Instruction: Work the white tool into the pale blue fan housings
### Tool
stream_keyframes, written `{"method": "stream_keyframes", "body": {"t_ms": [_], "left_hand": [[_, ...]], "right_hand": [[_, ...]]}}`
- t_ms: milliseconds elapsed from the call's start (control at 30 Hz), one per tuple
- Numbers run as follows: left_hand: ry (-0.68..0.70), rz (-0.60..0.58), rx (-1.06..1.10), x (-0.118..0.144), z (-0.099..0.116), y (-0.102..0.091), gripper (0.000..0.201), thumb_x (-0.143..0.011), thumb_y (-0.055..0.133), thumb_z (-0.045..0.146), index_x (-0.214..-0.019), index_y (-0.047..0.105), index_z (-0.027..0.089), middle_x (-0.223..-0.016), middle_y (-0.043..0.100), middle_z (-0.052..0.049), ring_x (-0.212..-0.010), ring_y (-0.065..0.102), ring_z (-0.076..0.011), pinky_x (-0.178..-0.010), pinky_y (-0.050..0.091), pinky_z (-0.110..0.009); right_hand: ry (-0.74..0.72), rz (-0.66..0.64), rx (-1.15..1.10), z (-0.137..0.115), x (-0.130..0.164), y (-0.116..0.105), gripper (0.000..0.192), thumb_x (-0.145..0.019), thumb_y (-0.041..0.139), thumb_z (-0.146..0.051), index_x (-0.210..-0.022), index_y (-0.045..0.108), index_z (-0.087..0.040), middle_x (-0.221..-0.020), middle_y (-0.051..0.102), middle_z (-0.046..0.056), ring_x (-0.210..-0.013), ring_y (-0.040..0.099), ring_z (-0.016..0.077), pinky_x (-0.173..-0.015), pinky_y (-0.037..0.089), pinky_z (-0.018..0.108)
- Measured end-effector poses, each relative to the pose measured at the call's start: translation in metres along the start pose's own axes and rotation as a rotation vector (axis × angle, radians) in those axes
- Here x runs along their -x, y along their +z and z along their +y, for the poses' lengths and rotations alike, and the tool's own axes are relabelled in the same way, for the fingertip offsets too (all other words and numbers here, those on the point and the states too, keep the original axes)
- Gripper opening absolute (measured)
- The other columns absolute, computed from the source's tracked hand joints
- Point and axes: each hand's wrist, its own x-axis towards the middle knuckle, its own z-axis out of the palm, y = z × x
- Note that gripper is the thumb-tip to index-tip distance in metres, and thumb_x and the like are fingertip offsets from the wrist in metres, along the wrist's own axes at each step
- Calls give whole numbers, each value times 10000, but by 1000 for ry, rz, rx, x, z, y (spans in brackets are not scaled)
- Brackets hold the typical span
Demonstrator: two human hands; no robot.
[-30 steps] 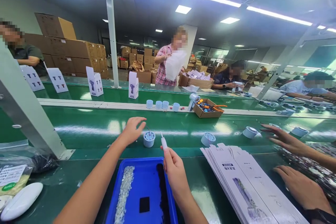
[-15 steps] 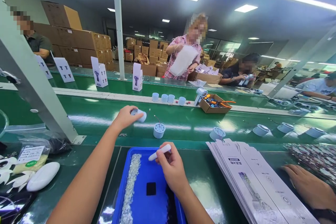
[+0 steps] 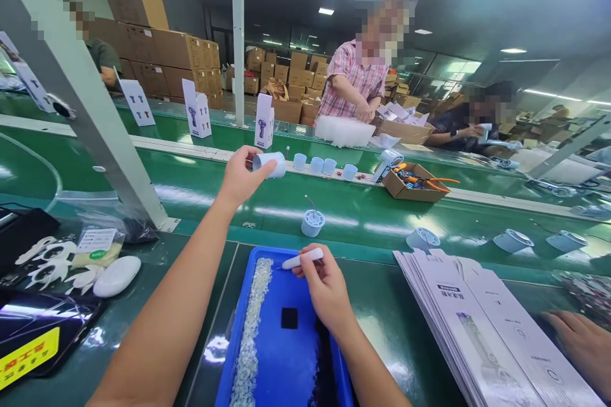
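My left hand (image 3: 241, 179) is closed around a pale blue-white plastic cylinder (image 3: 275, 165), tilted on its side above the green belt near the row of small cups. My right hand (image 3: 329, 289) grips a white pen-like tool (image 3: 303, 259) with a thin tip pointing left, over the far end of the blue tray (image 3: 241, 305). In the tray lie a strip of small clear-white pieces (image 3: 252, 324), a black square (image 3: 289, 318) and small dark pieces (image 3: 325, 362). A round white fan-like part (image 3: 313, 223) with a wire stands on the belt beyond the tray.
Several small pale cups (image 3: 316, 165) line the rail, beside a cardboard box of tools (image 3: 413, 184). A stack of printed flat cartons (image 3: 482, 324) lies right, with another person's hand (image 3: 580, 343) beyond. A metal post (image 3: 105, 114) rises left, near a white oval object (image 3: 117, 276).
My left hand has moved the cylinder farther out, toward the row of cups. My right hand still holds the pen-like tool over the tray. The person opposite has lowered a white sheet-like bundle.
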Motion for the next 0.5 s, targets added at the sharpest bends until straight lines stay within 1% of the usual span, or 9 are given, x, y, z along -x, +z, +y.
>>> {"method": "stream_keyframes", "body": {"t_ms": [133,200,300,400,500], "left_hand": [[-131,101,403,-1,3,7,369,-627,750,342,-903,551,198,-885,567,-13,-769,589,-148,-673,525,-281],[-211,93,603,-2,5,8,371,-616,756,280,-900,527,208,-898,583,-9,-788,616,-152,-732,539,-314],[-325,27,849,-3,9,6,337,-653,723,227,-929,531,214,-928,629,-26,-832,644,-167,-806,552,-351],[-393,18,1009,-3,12,3,277,-710,687,217,-956,564,187,-943,644,-52,-871,652,-175,-841,562,-345],[-465,33,1065,-2,16,1,255,-751,668,252,-966,574,151,-941,645,-80,-857,665,-193,-792,587,-322]], "right_hand": [[2,-32,21,0,1,0,250,-882,570,-454,-932,569,-209,-824,631,22,-705,629,159,-684,504,286],[6,-45,23,-1,1,0,252,-880,570,-457,-928,571,-209,-803,628,18,-700,631,162,-681,507,287],[8,-58,14,-1,2,0,263,-877,571,-466,-934,573,-209,-805,631,16,-707,635,160,-692,510,286],[16,-72,11,0,2,1,265,-877,569,-468,-941,572,-211,-822,632,17,-713,635,157,-699,513,287],[23,-83,24,1,2,1,253,-886,557,-459,-948,570,-214,-838,631,20,-721,634,157,-690,509,282]]}}
